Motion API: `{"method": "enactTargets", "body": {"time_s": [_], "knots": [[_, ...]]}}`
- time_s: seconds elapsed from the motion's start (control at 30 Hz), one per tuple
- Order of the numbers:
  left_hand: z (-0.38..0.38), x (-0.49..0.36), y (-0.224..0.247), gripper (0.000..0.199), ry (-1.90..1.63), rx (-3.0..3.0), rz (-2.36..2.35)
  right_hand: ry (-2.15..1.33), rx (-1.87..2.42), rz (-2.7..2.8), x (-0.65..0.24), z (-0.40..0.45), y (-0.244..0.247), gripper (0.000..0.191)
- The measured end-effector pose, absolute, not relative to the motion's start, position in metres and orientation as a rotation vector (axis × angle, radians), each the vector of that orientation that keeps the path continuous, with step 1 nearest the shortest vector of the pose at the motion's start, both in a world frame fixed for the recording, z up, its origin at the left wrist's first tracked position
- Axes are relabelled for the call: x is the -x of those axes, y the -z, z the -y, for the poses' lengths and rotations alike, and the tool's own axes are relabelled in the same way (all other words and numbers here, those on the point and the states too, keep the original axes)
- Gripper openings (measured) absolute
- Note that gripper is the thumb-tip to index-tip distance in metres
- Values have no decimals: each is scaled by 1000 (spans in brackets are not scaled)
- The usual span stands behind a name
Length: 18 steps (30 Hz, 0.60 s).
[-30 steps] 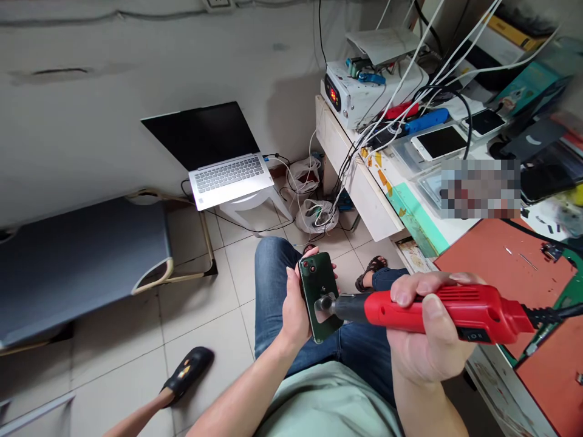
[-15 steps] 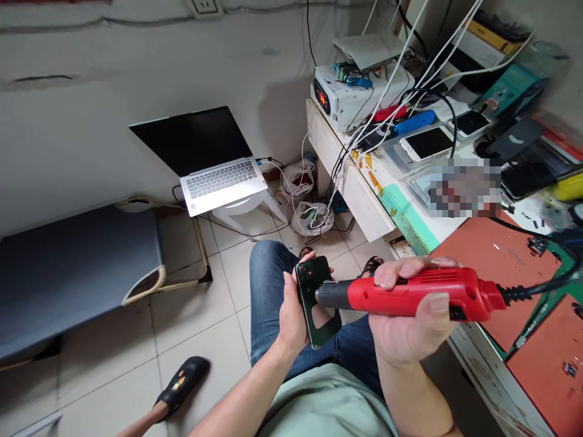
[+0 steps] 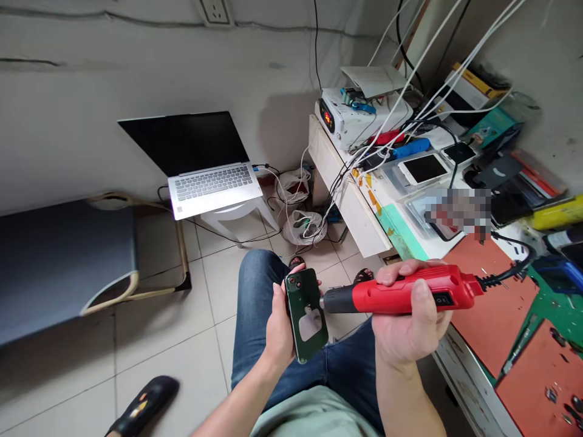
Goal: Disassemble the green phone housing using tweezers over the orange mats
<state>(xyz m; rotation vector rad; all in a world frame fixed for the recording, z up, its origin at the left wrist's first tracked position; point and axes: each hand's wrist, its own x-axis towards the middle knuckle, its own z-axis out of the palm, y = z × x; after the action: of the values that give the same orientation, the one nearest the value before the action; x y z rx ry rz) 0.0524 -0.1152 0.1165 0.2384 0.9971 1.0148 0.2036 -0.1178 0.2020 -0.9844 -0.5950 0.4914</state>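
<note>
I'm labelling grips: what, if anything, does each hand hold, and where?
Left hand: green phone, by its long edges. Right hand: red power tool, around its body.

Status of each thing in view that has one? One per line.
left hand: holding green phone
right hand: closed around red power tool
green phone: back toward camera, pale patch on it
red power tool: corded, tip by phone's edge; running or not, can't tell
laptop: open, screen dark
white box unit: display lit red
white phone: face up, screen dark
cot: unfolded
</note>
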Motion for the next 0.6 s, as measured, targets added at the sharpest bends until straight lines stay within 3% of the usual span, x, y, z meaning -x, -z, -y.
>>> {"method": "enactTargets", "body": {"time_s": [0.1,0.2,0.37,0.6], "knots": [[106,-40,-114,79,-1036,-207,-1026,-513,995,672,-208,117,-187,30],[93,-22,-108,75,-1061,-168,-1108,-614,1214,838,-213,119,-140,33],[67,-1,-93,71,-1108,-133,-1206,-780,1734,1119,-217,91,-8,47],[32,-8,-70,89,-1073,-36,-1243,-865,2086,1207,-234,-9,170,34]]}}
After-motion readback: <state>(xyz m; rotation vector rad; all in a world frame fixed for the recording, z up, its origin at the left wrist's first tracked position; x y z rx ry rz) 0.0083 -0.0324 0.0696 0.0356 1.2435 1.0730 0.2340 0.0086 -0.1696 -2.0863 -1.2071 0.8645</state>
